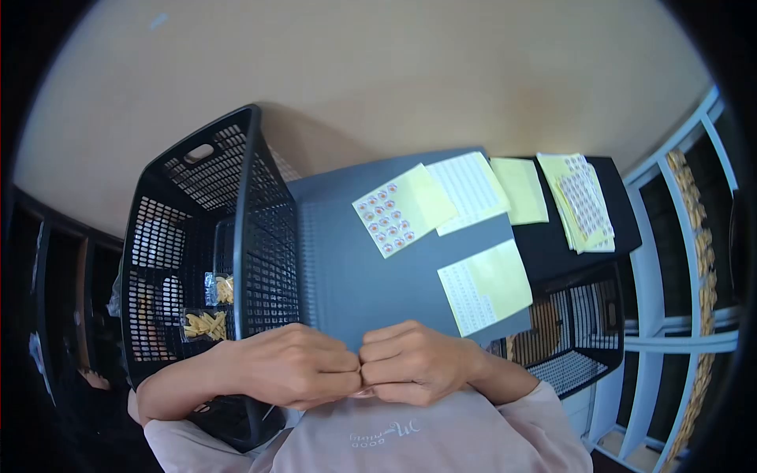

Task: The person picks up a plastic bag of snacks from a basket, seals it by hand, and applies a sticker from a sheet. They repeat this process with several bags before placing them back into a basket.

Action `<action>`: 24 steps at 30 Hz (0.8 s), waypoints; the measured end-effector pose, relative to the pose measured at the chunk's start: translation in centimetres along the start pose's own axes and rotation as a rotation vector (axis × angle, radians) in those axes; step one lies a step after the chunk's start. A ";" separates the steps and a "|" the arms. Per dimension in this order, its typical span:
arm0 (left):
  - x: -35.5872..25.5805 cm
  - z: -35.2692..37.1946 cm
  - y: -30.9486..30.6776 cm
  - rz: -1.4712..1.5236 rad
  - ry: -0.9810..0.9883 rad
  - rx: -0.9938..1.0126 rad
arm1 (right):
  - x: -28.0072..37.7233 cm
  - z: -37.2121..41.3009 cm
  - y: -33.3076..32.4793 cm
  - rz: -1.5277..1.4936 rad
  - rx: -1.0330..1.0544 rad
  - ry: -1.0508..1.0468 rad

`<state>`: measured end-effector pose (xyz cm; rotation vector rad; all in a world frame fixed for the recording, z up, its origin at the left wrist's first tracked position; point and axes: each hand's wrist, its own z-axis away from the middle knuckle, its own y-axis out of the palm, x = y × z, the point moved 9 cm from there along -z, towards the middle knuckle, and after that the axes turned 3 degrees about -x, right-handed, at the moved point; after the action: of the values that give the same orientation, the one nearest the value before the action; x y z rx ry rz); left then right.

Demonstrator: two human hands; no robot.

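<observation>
Close to my chest, at the near edge of the grey table (363, 292), my left hand (296, 366) and my right hand (414, 364) meet knuckle to knuckle. Both have their fingers curled tight. A small bit of something pale shows just below where they touch, too hidden to name. Ahead on the table lies a yellow sheet with rows of round red stickers (384, 219), partly over a sheet of white labels (467, 189). Nearer my right hand is another yellow sheet with small white labels (485, 288).
A black plastic basket (268, 260) stands at the left, holding small clear packets of yellowish food (205, 325). Sticker sheets (582, 201) are stacked on a black surface at the right. Below them is another black basket (595, 315), beside a pale blue rack (650, 276).
</observation>
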<state>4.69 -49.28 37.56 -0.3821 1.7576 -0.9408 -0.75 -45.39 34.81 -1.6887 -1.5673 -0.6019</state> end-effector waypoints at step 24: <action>-0.6 -0.2 1.3 -0.107 -0.082 0.126 | 0.5 6.3 -2.1 0.088 -0.113 0.186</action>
<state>5.00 -47.97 37.04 -0.4297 1.6072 -1.0914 -3.61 -40.25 31.70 -1.7213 -1.3429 -0.7901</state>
